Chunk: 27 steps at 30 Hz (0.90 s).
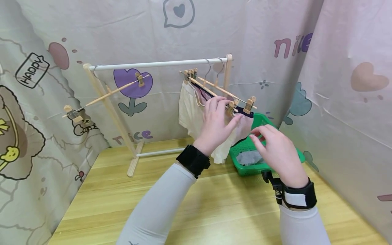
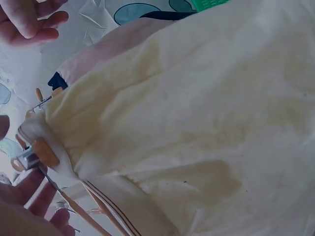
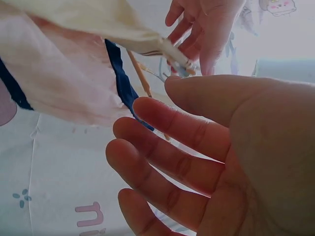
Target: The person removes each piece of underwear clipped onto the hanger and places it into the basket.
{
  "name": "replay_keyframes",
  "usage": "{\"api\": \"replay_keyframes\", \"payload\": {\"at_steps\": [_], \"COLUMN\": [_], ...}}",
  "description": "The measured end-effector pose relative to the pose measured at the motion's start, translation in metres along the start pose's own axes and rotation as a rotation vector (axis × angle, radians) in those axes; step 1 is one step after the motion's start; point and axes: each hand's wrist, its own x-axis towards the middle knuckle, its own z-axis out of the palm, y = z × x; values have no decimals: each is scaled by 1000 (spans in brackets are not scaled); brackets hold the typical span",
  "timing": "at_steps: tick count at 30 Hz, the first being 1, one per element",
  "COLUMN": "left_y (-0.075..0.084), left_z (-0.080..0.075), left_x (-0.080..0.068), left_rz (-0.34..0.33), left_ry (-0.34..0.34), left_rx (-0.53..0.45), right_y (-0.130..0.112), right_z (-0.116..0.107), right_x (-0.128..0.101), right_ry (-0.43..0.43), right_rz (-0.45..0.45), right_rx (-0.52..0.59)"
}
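Observation:
In the head view, cream shorts [image 1: 191, 112] hang by their waistband from a wooden clip hanger [image 1: 203, 87]. My left hand [image 1: 215, 122] is at the hanger's near end; its fingers touch the rod by the wooden clip [image 2: 45, 152], and the thumb stands apart from it. Behind hangs a pale pink garment [image 3: 64, 73] with a navy waistband [image 3: 120, 78], on a second hanger [image 1: 226, 91]. My right hand [image 1: 277, 149] is in the air to the right of the clothes, fingers loosely bent and holding nothing.
A wooden rack with a white bar [image 1: 153, 64] carries the hangers. At its left end hangs a bare clip hanger [image 1: 110, 93]. On the right, a green basket [image 1: 245, 170] with grey cloth [image 1: 249, 158] stands on the wooden table [image 1: 220, 211]. Printed curtains [image 1: 245, 30] surround the table.

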Motion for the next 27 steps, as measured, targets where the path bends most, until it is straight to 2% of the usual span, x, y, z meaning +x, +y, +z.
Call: {"api": "replay_keyframes", "payload": {"at_steps": [12, 27], "left_y": [-3, -17], "left_z": [-3, -11], "left_x": [-6, -11], "left_rz": [-47, -151], "left_ry": [194, 324], "left_rx": [57, 64], "right_y": [-1, -3], "right_z": [1, 4], "right_x": [-1, 0], "right_ry": [9, 0], "right_rz": [-12, -10], "right_rx": [-7, -7]}}
